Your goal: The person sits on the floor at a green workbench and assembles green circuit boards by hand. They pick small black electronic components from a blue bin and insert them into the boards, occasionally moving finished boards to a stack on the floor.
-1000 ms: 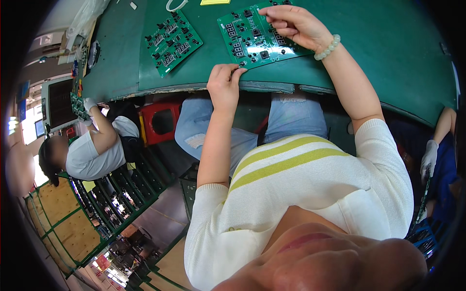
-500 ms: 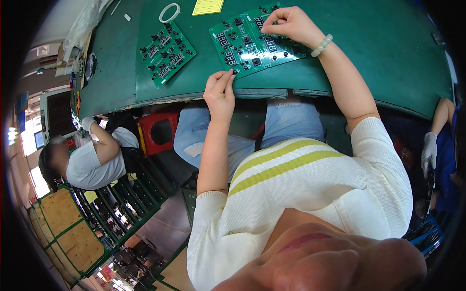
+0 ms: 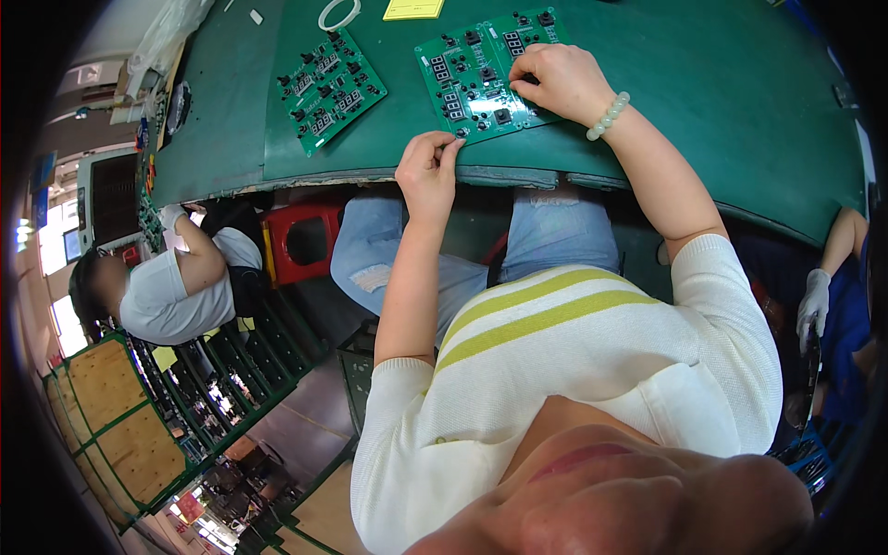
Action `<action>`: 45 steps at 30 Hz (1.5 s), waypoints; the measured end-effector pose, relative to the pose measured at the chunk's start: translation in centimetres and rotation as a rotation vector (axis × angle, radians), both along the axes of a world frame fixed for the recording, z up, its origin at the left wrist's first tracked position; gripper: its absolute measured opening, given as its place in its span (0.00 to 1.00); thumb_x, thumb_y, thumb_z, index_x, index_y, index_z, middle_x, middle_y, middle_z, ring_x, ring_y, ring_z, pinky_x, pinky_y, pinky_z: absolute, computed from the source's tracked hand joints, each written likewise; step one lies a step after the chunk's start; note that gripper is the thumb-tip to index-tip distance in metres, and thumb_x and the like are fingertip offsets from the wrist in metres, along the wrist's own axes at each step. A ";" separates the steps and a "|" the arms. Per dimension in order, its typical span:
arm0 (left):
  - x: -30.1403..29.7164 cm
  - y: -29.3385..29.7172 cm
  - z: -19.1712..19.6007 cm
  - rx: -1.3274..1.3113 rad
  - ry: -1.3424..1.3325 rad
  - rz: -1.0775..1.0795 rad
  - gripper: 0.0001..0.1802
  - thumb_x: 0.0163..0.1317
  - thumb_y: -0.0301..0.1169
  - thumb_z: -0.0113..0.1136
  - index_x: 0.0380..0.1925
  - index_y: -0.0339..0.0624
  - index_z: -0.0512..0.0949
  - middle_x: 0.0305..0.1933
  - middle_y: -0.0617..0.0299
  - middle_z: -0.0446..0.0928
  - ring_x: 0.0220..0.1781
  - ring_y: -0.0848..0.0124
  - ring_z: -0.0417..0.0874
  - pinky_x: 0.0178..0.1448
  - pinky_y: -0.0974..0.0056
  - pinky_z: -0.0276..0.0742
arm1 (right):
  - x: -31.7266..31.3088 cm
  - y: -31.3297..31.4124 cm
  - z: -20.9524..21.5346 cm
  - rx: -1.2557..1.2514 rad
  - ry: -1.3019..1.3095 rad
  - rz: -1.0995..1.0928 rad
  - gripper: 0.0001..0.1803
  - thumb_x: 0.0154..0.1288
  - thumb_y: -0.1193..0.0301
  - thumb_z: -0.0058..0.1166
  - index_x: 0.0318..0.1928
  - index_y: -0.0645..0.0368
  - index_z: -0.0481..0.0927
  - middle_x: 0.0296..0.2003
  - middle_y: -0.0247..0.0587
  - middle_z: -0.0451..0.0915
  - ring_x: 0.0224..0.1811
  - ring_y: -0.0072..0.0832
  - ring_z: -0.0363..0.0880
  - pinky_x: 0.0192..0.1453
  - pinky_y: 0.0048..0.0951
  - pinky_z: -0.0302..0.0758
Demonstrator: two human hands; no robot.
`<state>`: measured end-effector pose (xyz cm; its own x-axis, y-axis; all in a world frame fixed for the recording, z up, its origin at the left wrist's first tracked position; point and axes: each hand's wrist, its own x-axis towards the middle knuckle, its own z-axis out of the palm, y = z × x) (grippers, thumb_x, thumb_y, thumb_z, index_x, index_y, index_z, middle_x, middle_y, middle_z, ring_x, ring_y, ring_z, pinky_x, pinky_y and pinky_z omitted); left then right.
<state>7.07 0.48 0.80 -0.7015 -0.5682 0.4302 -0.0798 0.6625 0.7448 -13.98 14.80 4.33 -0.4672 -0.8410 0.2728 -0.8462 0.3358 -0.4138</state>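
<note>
On the green table top lies a green circuit board (image 3: 470,100) with digit displays and black knobs, slightly tilted to my view. My left hand (image 3: 429,171) pinches its near left corner between thumb and fingers. Above the right part of that board is my right hand (image 3: 564,83), its fingers closed and fingertips down at the surface. Whatever these fingertips hold, if anything, is hidden. A pale green bead bracelet (image 3: 609,116) circles my right wrist. To the left, apart from both hands, rests a second circuit board (image 3: 331,92) with similar displays and knobs.
Behind the second board are a white ring (image 3: 339,14) and a yellow paper (image 3: 413,8). The table's near edge (image 3: 509,176) runs before my lap. A person (image 3: 180,287) sits at left beside a red stool (image 3: 301,242); a co-worker's gloved hand (image 3: 814,302) shows at right.
My right hand has come nearer to me over the board, and its fingertips have moved off the far display. My left hand stays at the board's corner. The view has shifted slightly.
</note>
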 end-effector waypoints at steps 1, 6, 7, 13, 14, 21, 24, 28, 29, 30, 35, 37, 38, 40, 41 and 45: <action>0.0 -0.1 0.0 -0.015 0.000 -0.010 0.06 0.55 0.19 0.70 0.31 0.34 0.82 0.34 0.57 0.81 0.25 0.74 0.76 0.30 0.69 0.74 | 0.0 0.1 -0.1 -0.007 0.011 0.005 0.07 0.59 0.64 0.61 0.35 0.51 0.87 0.33 0.33 0.83 0.35 0.35 0.83 0.39 0.38 0.79; -0.1 -0.1 0.6 -0.055 -0.005 -0.043 0.05 0.55 0.19 0.70 0.32 0.35 0.82 0.35 0.57 0.80 0.25 0.74 0.75 0.30 0.69 0.73 | 0.5 0.2 0.5 -0.002 0.064 0.009 0.07 0.59 0.65 0.60 0.34 0.53 0.87 0.33 0.35 0.84 0.35 0.37 0.84 0.38 0.38 0.79; 0.0 -0.2 0.6 -0.049 -0.012 -0.045 0.05 0.55 0.19 0.70 0.32 0.35 0.83 0.36 0.57 0.80 0.25 0.74 0.74 0.30 0.69 0.73 | 0.7 0.2 0.6 -0.007 0.074 0.009 0.07 0.59 0.65 0.59 0.34 0.53 0.87 0.34 0.35 0.84 0.35 0.37 0.84 0.38 0.38 0.79; -0.2 -0.6 1.3 0.041 -0.088 -0.036 0.06 0.55 0.19 0.70 0.33 0.35 0.84 0.37 0.60 0.77 0.25 0.77 0.73 0.29 0.69 0.72 | 0.9 -0.3 0.5 0.052 0.065 -0.039 0.06 0.58 0.67 0.58 0.31 0.54 0.86 0.33 0.38 0.84 0.35 0.39 0.84 0.37 0.40 0.80; -0.2 -0.6 1.4 0.058 -0.099 -0.037 0.06 0.54 0.19 0.70 0.33 0.35 0.84 0.37 0.60 0.77 0.25 0.77 0.73 0.29 0.70 0.72 | 1.0 -0.4 0.7 0.079 0.043 -0.056 0.06 0.58 0.67 0.58 0.30 0.54 0.86 0.32 0.39 0.84 0.35 0.39 0.84 0.38 0.40 0.80; -0.4 -1.8 1.2 0.077 -0.148 -0.096 0.06 0.52 0.19 0.72 0.31 0.35 0.86 0.35 0.60 0.78 0.26 0.75 0.76 0.30 0.70 0.75 | 1.6 -2.1 1.6 0.257 0.073 -0.166 0.07 0.57 0.69 0.57 0.32 0.53 0.87 0.30 0.43 0.85 0.35 0.42 0.85 0.40 0.43 0.81; -0.4 -1.6 1.5 0.068 -0.165 -0.096 0.06 0.52 0.19 0.72 0.32 0.35 0.86 0.35 0.59 0.78 0.26 0.74 0.77 0.31 0.69 0.75 | 1.0 -2.0 1.6 0.242 0.029 -0.127 0.07 0.57 0.69 0.58 0.33 0.53 0.88 0.30 0.44 0.85 0.33 0.41 0.84 0.39 0.43 0.81; -0.5 -2.1 1.1 0.027 -0.220 -0.097 0.06 0.52 0.22 0.73 0.31 0.35 0.86 0.35 0.59 0.79 0.26 0.74 0.78 0.31 0.69 0.75 | -0.2 -1.1 1.2 -0.087 -0.379 -0.085 0.07 0.62 0.68 0.60 0.33 0.56 0.87 0.26 0.36 0.83 0.26 0.28 0.80 0.32 0.32 0.77; -0.6 -2.2 1.1 0.028 -0.229 -0.100 0.06 0.52 0.22 0.73 0.31 0.35 0.86 0.36 0.59 0.79 0.26 0.74 0.78 0.31 0.69 0.75 | -0.6 -0.9 1.1 -0.210 -0.563 -0.092 0.07 0.63 0.68 0.61 0.34 0.58 0.87 0.25 0.33 0.82 0.24 0.23 0.77 0.30 0.29 0.75; -0.6 -2.2 1.1 0.029 -0.239 -0.104 0.06 0.53 0.23 0.73 0.32 0.35 0.86 0.36 0.58 0.79 0.26 0.74 0.78 0.31 0.69 0.75 | -1.7 -1.3 -1.0 -0.517 -0.775 -0.100 0.10 0.67 0.67 0.61 0.40 0.61 0.86 0.23 0.24 0.74 0.23 0.14 0.67 0.27 0.17 0.66; -0.9 -1.6 1.4 0.094 -0.082 -0.013 0.07 0.60 0.24 0.68 0.39 0.36 0.85 0.36 0.58 0.78 0.26 0.74 0.77 0.30 0.69 0.74 | -6.5 0.1 -0.9 -1.130 -2.067 -0.087 0.04 0.65 0.82 0.46 0.37 0.60 0.70 0.30 0.36 0.67 0.26 0.24 0.63 0.25 0.22 0.61; -1.6 -1.4 1.4 0.037 -0.048 0.024 0.07 0.63 0.25 0.65 0.41 0.36 0.84 0.36 0.58 0.78 0.27 0.74 0.77 0.31 0.69 0.74 | -6.9 -0.1 -1.7 -1.171 -2.033 -0.125 0.06 0.66 0.84 0.44 0.41 0.64 0.70 0.37 0.43 0.71 0.29 0.25 0.66 0.27 0.20 0.63; -1.9 -1.4 1.3 -0.001 -0.053 0.031 0.07 0.64 0.25 0.64 0.41 0.36 0.84 0.36 0.58 0.78 0.27 0.73 0.77 0.31 0.69 0.74 | -7.0 -0.2 -2.2 -1.168 -2.032 -0.088 0.06 0.67 0.84 0.43 0.43 0.65 0.70 0.39 0.45 0.72 0.29 0.25 0.68 0.27 0.19 0.64; -2.3 -1.4 1.1 -0.043 -0.066 0.041 0.07 0.65 0.24 0.62 0.41 0.36 0.83 0.36 0.57 0.78 0.28 0.71 0.78 0.32 0.68 0.75 | -6.9 -0.3 -2.3 -1.133 -2.015 -0.044 0.07 0.70 0.84 0.43 0.46 0.66 0.70 0.43 0.49 0.73 0.31 0.25 0.70 0.28 0.18 0.66; -2.4 -1.4 0.8 -0.048 -0.075 0.045 0.06 0.65 0.24 0.62 0.40 0.36 0.83 0.36 0.56 0.78 0.29 0.70 0.78 0.33 0.67 0.76 | -6.4 -0.4 -1.9 -1.101 -1.998 -0.036 0.08 0.71 0.84 0.43 0.48 0.67 0.71 0.44 0.50 0.74 0.32 0.24 0.71 0.29 0.18 0.67; -2.8 -1.8 0.1 -0.088 -0.028 0.048 0.04 0.64 0.23 0.62 0.38 0.36 0.83 0.36 0.53 0.80 0.34 0.61 0.81 0.37 0.61 0.77 | -5.6 -0.4 -0.7 -1.016 -1.900 -0.002 0.08 0.75 0.77 0.45 0.49 0.67 0.74 0.41 0.46 0.77 0.32 0.21 0.73 0.29 0.16 0.68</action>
<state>4.23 -1.36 0.87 -0.6868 -0.5624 0.4605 -0.1327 0.7199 0.6813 -19.55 14.41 3.59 -0.6471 -0.7445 -0.1644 0.6958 -0.4885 -0.5266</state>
